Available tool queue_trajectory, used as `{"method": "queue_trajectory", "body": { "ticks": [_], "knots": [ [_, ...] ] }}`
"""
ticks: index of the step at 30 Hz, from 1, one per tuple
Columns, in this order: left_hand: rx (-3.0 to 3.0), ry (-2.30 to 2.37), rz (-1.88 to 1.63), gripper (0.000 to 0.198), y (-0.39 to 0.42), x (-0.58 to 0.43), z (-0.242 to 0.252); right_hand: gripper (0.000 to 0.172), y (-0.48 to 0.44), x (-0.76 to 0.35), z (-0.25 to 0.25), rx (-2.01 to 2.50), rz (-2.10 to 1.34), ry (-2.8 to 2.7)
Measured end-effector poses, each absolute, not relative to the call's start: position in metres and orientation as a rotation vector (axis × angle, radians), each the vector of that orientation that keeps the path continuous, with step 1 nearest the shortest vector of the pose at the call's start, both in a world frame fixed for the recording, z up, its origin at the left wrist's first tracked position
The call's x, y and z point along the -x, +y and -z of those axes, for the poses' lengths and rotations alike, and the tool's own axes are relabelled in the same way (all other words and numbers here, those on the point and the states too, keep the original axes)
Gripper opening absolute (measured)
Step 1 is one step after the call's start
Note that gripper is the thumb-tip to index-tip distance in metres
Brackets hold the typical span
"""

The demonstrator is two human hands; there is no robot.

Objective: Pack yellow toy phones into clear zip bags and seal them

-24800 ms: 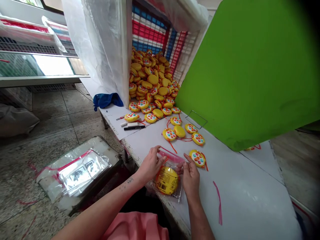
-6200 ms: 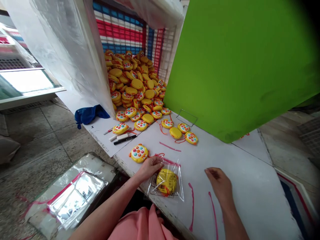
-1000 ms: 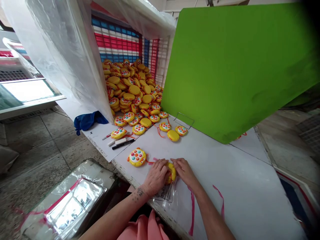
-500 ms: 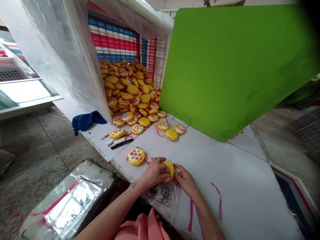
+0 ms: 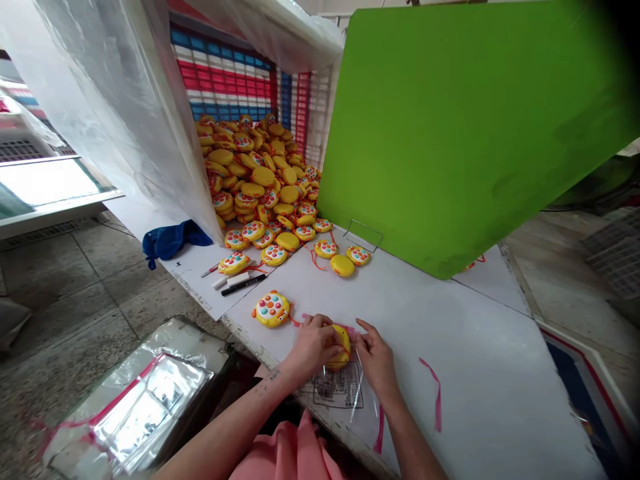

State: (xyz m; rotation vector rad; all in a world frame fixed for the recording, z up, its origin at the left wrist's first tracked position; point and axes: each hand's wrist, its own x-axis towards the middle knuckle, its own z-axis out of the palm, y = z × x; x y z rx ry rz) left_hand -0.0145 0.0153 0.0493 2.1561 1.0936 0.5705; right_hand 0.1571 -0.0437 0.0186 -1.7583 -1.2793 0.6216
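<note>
The left hand (image 5: 316, 343) has its fingers curled and clamped on a yellow button toy (image 5: 340, 363), plain back upward, the orange cord at its edge. The fingertips of the right hand (image 5: 375, 357) come near each other at the pink-edged mouth of a clear plastic bag (image 5: 339, 393); I cannot tell whether they pinch it. The held toy sits at the upper part of that bag, against the top of the printed panel; whether it is inside the film is unclear. Since half a second ago, the right fingers have moved up from the toy's side to the mouth, and the printed panel shows more fully. That suggests toy and bag are being lined up, with the toy not yet down over the print.

Just beyond lie a second toy (image 5: 273, 309), face up, and a loose pink strip (image 5: 438, 395) on the white table (image 5: 480, 353). Farther out are a black marker (image 5: 243, 285), a blue cloth (image 5: 175, 240), a toy pile (image 5: 260, 177) in a lined crate (image 5: 225, 80) and a green board (image 5: 450, 133).
</note>
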Motion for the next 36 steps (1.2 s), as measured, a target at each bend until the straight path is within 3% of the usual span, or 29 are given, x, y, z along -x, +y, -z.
{"method": "queue_trajectory", "body": {
  "ticks": [9,16,20,23,30,33,36],
  "knots": [
    [-2.155,1.047,-0.469,0.014,0.007,0.0,-0.06,0.044,-0.043,-0.15,-0.024,1.594,-0.702,-1.023],
    [-1.952,1.185,-0.883,0.026,0.015,0.024,-0.054,0.036,-0.045,-0.151,-0.03,1.461,-0.714,-0.788],
    [-1.582,1.111,-0.725,0.038,0.018,0.029,-0.045,0.035,-0.045,-0.148,-0.032,1.408,-0.697,-0.771],
    [-1.437,1.02,-0.663,0.034,0.017,0.02,-0.037,0.036,-0.044,-0.147,-0.031,1.414,-0.681,-0.795],
    [-1.218,0.982,-0.655,0.024,0.013,0.008,-0.047,0.028,-0.042,-0.158,-0.045,1.583,-0.04,-1.291],
    [-1.296,0.965,-0.666,0.026,0.011,0.007,-0.057,0.026,-0.038,-0.15,-0.06,1.475,0.033,-1.622],
    [-1.578,0.959,-0.698,0.028,0.008,0.007,-0.065,0.036,-0.031,-0.137,-0.069,1.395,0.074,-1.833]
  ]
}}
